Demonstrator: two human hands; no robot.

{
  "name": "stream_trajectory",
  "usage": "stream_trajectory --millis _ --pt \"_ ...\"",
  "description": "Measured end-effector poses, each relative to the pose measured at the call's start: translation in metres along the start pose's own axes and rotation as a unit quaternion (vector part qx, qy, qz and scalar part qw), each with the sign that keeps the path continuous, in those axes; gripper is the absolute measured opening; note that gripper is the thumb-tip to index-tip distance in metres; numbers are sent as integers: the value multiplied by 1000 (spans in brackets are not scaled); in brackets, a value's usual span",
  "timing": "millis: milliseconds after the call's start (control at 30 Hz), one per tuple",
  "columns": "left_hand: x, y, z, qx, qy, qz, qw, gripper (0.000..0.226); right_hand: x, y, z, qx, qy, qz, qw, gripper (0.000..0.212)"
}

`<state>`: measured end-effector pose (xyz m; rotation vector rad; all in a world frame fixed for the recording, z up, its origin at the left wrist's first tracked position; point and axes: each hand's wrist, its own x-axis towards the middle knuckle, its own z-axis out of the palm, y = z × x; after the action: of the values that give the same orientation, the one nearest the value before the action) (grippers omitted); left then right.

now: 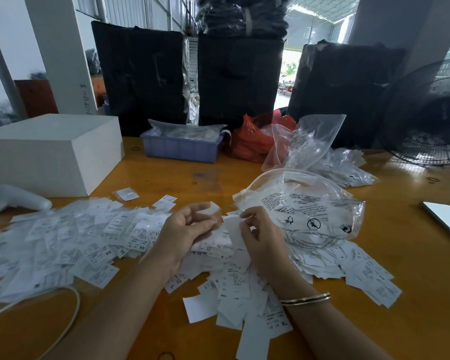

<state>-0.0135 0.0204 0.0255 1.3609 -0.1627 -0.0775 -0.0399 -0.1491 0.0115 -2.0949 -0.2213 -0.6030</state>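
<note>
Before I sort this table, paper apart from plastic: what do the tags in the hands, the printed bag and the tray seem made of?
The tags: thin, matt white; paper or woven label cloth, the look leaves it open. The printed bag: clear glossy plastic film, crinkled, see-through. The tray: rigid lilac-blue plastic, dull sheen, moulded ribs on its wall.

Bright daylight enters from openings at the back, blown out to white behind the black bundles [239, 81], which show as near silhouettes. The glossy table [166, 178] carries pale glare at the right, and shadows on it are soft. The paper labels [102, 245] smear into blur toward the left edge. Wide-angle distortion bends the pillar [60, 53] and stretches the fan [431, 118].
</note>
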Motion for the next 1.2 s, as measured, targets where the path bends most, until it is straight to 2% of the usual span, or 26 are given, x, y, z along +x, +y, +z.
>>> stream_trajectory --millis 100,167,267,367,433,567,733,867,967,1067,1200 --pt "0 -1 2 29 20 3 999 18 1 2 -1 30 17 10 999 36" --pt "-1 -2 2 52 31 4 998 11 1 2 -1 35 28 9 999 39" --pt "-1 -1 3 71 33 12 997 6 1 2 -2 -16 34 -28 999 28" --pt "-3 0 5 92 28 25 995 8 0 -2 -1 -14 22 -27 999 27" --pt "-4 0 5 112 28 30 993 20 -1 -5 -1 14 -7 -30 999 23" --pt "-6 1 8 124 -9 46 991 14 -3 -10 3 23 -76 -33 996 20" --pt "-7 2 9 106 -27 33 993 19 0 -9 2 57 -28 -9 998 9" --pt "-7 -1 9 159 -74 23 984 10 4 -7 -1 114 5 45 992 12" --pt "-6 -5 12 194 -57 30 979 10 4 -8 -1 134 11 62 989 13" --pt "-3 -6 10 137 1 6 991 11 3 -9 -2 140 16 59 988 19" --pt "1 -4 5 -33 44 -62 997 21 2 -8 -2 231 10 99 968 55"
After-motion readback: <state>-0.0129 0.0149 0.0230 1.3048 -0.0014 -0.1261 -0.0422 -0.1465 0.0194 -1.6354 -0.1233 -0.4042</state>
